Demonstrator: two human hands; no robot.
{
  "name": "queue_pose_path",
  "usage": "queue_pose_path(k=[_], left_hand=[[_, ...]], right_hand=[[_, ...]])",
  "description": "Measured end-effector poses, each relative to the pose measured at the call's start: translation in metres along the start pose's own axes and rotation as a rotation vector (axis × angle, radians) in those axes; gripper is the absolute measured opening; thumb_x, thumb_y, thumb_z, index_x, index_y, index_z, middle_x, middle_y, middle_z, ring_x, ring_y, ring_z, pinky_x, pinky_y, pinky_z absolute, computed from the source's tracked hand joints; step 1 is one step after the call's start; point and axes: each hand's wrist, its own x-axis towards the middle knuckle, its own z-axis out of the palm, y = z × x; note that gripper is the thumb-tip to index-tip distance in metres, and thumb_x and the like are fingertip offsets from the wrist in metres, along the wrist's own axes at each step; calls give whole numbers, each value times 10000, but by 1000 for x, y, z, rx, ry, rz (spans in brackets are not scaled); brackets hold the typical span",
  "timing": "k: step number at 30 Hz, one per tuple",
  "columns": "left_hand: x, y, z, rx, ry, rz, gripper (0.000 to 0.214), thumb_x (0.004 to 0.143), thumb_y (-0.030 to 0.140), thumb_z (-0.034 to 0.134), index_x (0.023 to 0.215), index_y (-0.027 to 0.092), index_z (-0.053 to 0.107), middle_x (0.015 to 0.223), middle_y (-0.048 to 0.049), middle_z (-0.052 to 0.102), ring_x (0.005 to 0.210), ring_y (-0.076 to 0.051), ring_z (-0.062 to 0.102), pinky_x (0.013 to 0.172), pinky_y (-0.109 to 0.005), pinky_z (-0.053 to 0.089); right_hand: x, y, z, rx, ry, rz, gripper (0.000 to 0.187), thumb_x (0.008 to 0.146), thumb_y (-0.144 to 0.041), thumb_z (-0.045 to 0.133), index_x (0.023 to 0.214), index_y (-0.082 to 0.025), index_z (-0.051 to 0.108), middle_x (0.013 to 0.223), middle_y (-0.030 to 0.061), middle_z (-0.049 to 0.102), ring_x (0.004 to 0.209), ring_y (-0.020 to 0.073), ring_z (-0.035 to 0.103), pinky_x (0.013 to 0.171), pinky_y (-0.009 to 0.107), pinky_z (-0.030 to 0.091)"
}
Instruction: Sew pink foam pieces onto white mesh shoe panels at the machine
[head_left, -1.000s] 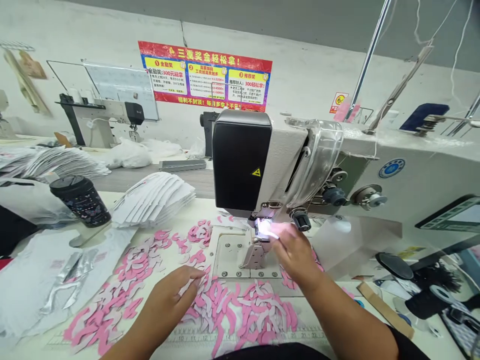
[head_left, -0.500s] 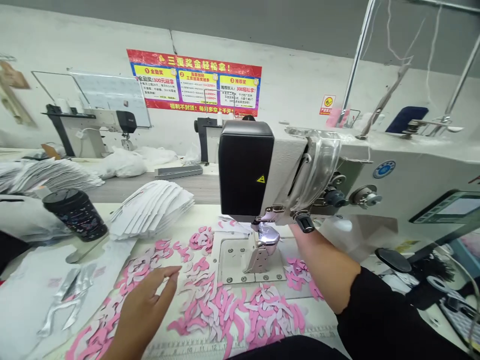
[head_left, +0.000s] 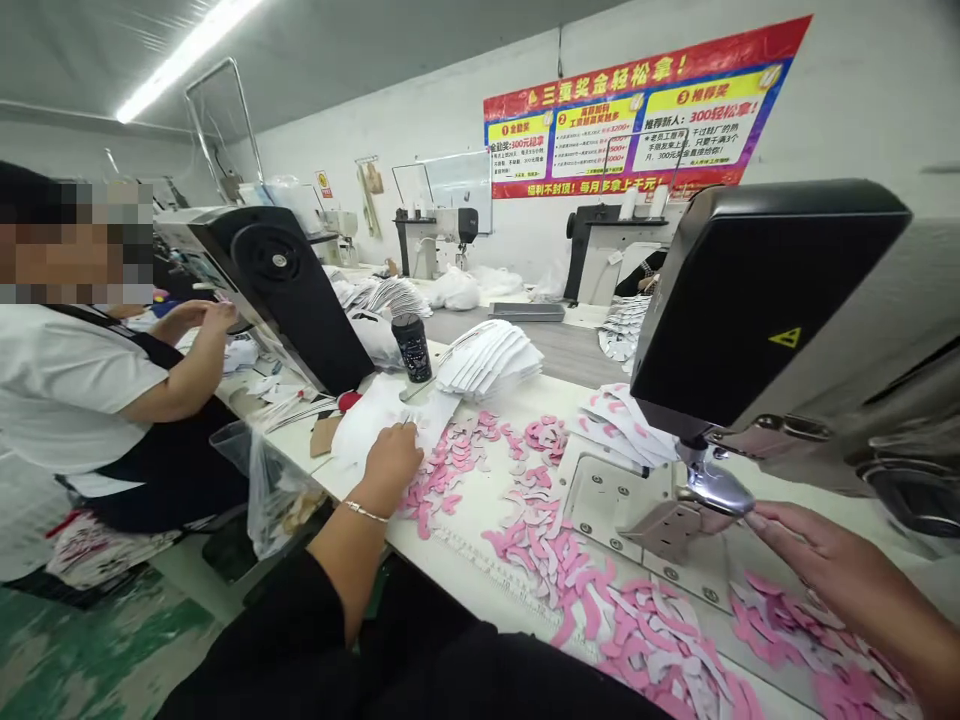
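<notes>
My left hand [head_left: 394,465] is over the white cut pieces [head_left: 367,425] left of the pink scraps. Its fingers are bent downward and closed; whatever lies under the fingertips is hidden. My right hand [head_left: 817,550] is beside the needle area of the post-bed sewing machine [head_left: 772,310]. Its fingers are stretched out, the tips at the shiny metal part [head_left: 716,485] under the machine head, with no piece visible in them. Small curved pink and white pieces [head_left: 585,580] lie scattered around the machine's base plate [head_left: 600,490]. White pieces with pink curved patches [head_left: 626,420] rest behind the post.
A fanned stack of white pieces [head_left: 491,360] and a black patterned tumbler [head_left: 412,348] stand farther back. Another sewing machine [head_left: 281,290] is at left, where a co-worker in a white shirt [head_left: 75,390] works. A plastic bag [head_left: 274,490] hangs at the table edge.
The view has swung left, bringing the co-worker into sight. My left hand has moved from the pink scraps to the white pieces. My right hand, formerly hidden behind the machine, now shows beside the needle area.
</notes>
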Motion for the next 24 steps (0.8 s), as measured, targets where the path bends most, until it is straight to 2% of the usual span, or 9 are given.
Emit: queue_pose_path(k=[2,4,5,8,13,16,21,24], left_hand=[[6,3,-1,1,-14,-26,367,825,262,551,1157,110,595,1152,-196,649,1126,-336,577,927,-406,425],[16,6,-5,-4,-38,-68,413,847,369,553,1141,81,590,1148,-230,644,1123,-372,578,895,-434,438],[22,7,-7,-6,-54,-94,471,846,434,561,1140,67,585,1143,-247,642,1114,-392,582,873,-450,449],[41,12,-10,-3,-99,-171,594,829,485,614,1210,35,540,1144,-258,640,1104,-405,592,849,-475,476],[55,12,-14,16,-194,-222,407,919,370,598,1260,151,558,1230,-119,612,1061,-251,621,879,-458,531],[56,10,-21,26,-222,-198,357,924,340,603,1236,167,580,1234,-99,608,1038,-229,629,860,-440,550],[49,6,-51,57,-102,-155,348,922,335,602,1220,156,590,1237,-111,611,1077,-251,614,899,-473,525],[38,3,-82,26,-11,-122,220,852,235,631,1024,100,656,1112,-179,671,1093,-349,613,905,-512,478]], right_hand=[[-18,11,0,65,-57,74,450,712,-654,601,966,-318,760,1163,62,720,1043,371,666,790,457,562],[-36,10,2,151,-41,148,474,746,-642,569,1019,-296,745,1180,70,708,979,335,687,658,389,575],[-43,7,5,183,-53,154,469,753,-632,566,1019,-288,742,1167,66,711,963,316,692,642,365,575],[-56,-4,12,207,-63,102,449,754,-617,574,980,-271,749,1110,57,728,996,303,679,717,354,580],[-65,-7,22,225,8,68,418,784,-611,551,915,-265,745,1056,50,744,993,292,675,819,378,563],[-67,-2,26,246,12,74,425,782,-620,549,912,-262,736,1059,50,746,991,295,678,800,382,570],[-67,4,28,234,-16,73,439,782,-629,547,933,-261,733,1089,54,741,1033,305,668,852,401,559],[-67,4,26,209,-26,78,424,796,-618,539,937,-268,733,1085,49,742,1049,309,663,882,414,544]])
